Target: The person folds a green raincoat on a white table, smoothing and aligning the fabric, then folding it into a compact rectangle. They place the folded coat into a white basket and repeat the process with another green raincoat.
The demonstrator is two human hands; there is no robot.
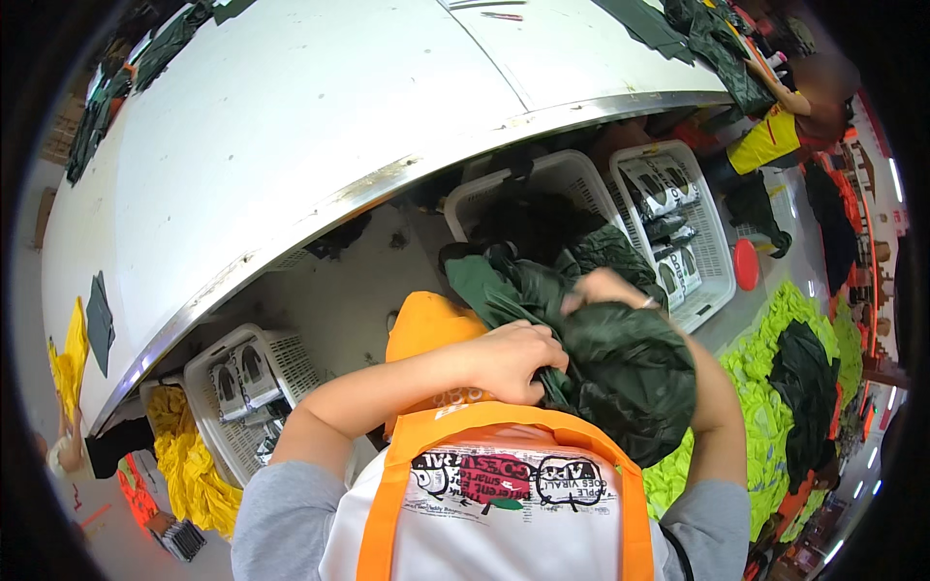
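Observation:
A bunched dark green garment (635, 382) of thin, shiny fabric lies across my front, and its folds reach toward the white basket ahead. My left hand (518, 360) is closed on a fold of it, fingers curled into the cloth. Higher and to the right, my right hand (603, 290) is over the same garment; motion smears its fingers, so their grip is unclear. Below my hands shows the orange strap of my apron (392, 494). An orange cloth piece (421, 324) hangs beside my left forearm.
A white table (291, 126) spans the far side. Under its edge stand a basket with dark fabric (572, 169), a basket of packaged items (722, 261) and another basket (199, 387) at left. Lime-green garments (765, 387) are heaped at right. A person in yellow (765, 140) works far right.

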